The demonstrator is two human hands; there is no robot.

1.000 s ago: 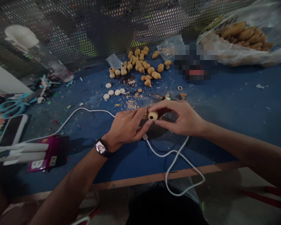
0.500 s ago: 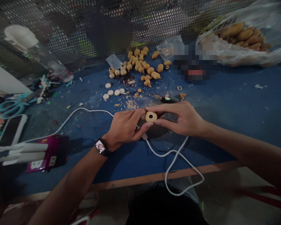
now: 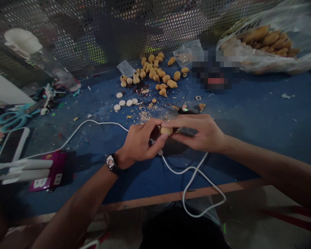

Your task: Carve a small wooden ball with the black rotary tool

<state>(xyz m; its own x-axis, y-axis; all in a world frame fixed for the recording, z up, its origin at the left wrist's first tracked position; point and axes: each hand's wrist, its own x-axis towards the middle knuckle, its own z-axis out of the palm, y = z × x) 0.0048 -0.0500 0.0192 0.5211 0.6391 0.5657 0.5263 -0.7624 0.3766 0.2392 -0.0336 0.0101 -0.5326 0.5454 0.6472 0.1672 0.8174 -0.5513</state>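
A small tan gourd [image 3: 166, 131] is pinched between my two hands above the blue table. My left hand [image 3: 142, 140], with a black watch on its wrist, grips it from the left with thumb and fingers. From the right, my right hand [image 3: 202, 133] holds it with its fingertips. The dark hole in the gourd does not show. A white cable [image 3: 180, 172] runs from beneath my left hand toward the table's front edge. Wood-coloured shavings [image 3: 144, 116] lie just beyond my hands.
Several small gourds [image 3: 152, 71] and white discs [image 3: 129, 102] lie at the back. A plastic bag of gourds [image 3: 274, 41] stands back right. Left are blue scissors [image 3: 14, 116], a phone [image 3: 12, 145], a purple power strip [image 3: 48, 173] and a clear bottle [image 3: 59, 74].
The gourd has been turned in my fingers, so its round dark hole has gone out of sight and its smooth side shows. Both hands have shifted only slightly.
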